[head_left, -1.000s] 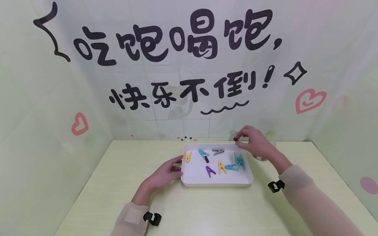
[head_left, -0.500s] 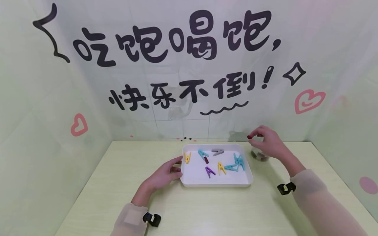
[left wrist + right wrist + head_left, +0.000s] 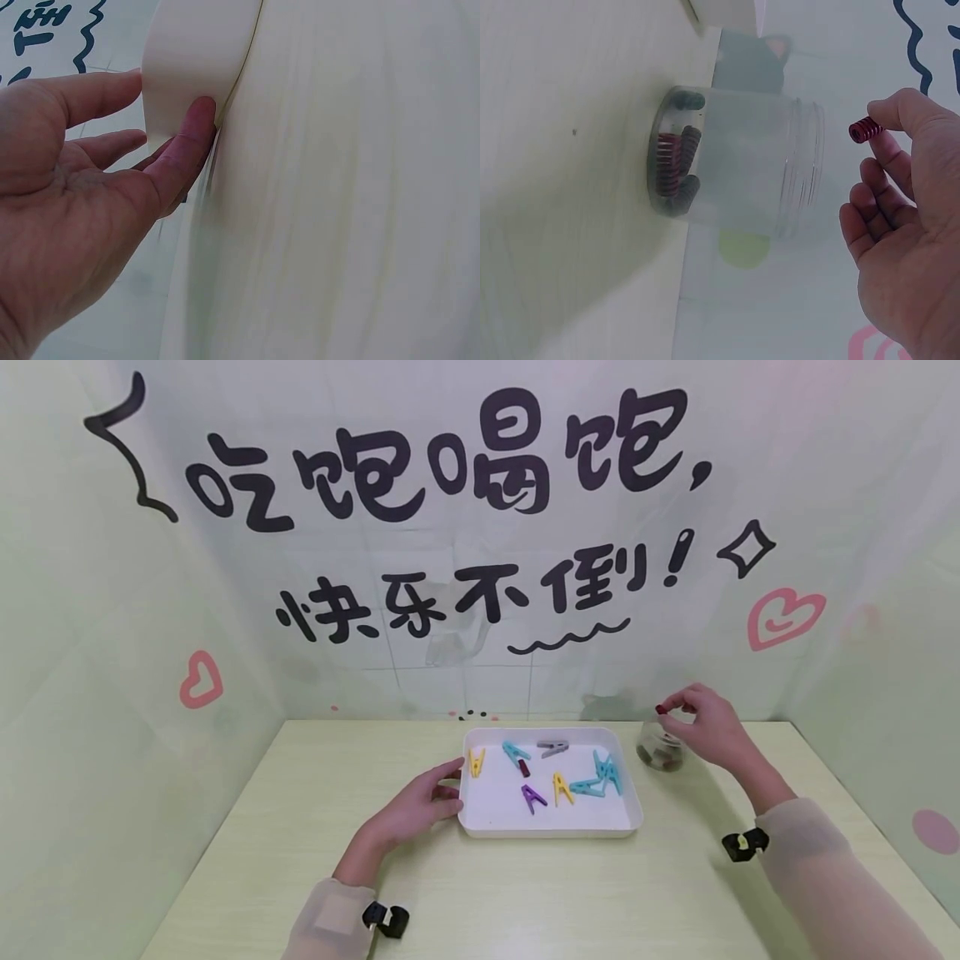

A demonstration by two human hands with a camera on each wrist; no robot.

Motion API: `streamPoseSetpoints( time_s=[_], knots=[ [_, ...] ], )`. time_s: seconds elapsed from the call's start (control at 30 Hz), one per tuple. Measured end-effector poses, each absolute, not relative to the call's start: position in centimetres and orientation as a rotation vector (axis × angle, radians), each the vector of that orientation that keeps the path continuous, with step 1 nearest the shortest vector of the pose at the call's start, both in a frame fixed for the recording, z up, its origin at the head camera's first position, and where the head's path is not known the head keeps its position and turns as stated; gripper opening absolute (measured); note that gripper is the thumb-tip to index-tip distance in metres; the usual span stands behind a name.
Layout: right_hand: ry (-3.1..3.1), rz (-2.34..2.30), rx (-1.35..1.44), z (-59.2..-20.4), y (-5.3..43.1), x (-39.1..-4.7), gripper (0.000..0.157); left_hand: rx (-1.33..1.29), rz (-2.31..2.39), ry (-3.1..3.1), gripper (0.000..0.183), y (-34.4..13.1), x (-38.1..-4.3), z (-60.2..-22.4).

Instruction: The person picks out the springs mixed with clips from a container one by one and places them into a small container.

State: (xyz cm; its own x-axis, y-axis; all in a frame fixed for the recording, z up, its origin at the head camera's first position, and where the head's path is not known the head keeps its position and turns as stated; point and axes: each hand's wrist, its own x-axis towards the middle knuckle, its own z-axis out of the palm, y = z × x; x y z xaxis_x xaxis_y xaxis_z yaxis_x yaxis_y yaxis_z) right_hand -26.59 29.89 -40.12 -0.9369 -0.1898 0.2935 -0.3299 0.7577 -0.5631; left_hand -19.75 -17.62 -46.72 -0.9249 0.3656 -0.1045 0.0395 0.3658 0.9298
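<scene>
My right hand [image 3: 708, 722] pinches a small red coil spring [image 3: 865, 130] between thumb and forefinger, held above the open mouth of a clear jar [image 3: 750, 161]. Inside the jar, at its bottom, lie a red spring [image 3: 668, 165] and several dark grey springs [image 3: 691, 150]. My left hand [image 3: 423, 802] touches the left wall of a white tray [image 3: 551, 832], its fingers fairly straight against the side. On the tray are several clothespins, among them a purple clothespin [image 3: 534, 798] and a grey one, plus another dark red spring [image 3: 524, 768] beside a teal clothespin [image 3: 516, 752].
The tray and jar stand toward the back of a pale wooden table [image 3: 480, 902], the jar just right of the tray. Behind them hangs a printed backdrop [image 3: 450, 685] with large black characters, and similar sheets close off both sides.
My right hand has carried the red spring rightward from over the tray's back right corner to above the jar. The left hand has stayed at the tray's side.
</scene>
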Motion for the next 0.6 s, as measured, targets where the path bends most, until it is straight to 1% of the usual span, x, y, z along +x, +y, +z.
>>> streamPoseSetpoints(
  time_s=[0.43,0.53,0.6],
  knots=[
    [-2.719,0.855,0.388,-41.8,31.6,-27.4,0.013,0.382,1.575,2.348,0.068,-17.6,-19.7,-46.9],
    [-2.713,0.841,0.383,-41.9,31.7,-27.5,0.015,0.387,1.581,2.342,0.068,-17.6,-19.7,-46.8],
    [-2.722,0.838,0.371,-42.0,31.7,-27.5,0.021,0.391,1.585,2.338,0.068,-17.7,-19.7,-46.8]
  ],
)
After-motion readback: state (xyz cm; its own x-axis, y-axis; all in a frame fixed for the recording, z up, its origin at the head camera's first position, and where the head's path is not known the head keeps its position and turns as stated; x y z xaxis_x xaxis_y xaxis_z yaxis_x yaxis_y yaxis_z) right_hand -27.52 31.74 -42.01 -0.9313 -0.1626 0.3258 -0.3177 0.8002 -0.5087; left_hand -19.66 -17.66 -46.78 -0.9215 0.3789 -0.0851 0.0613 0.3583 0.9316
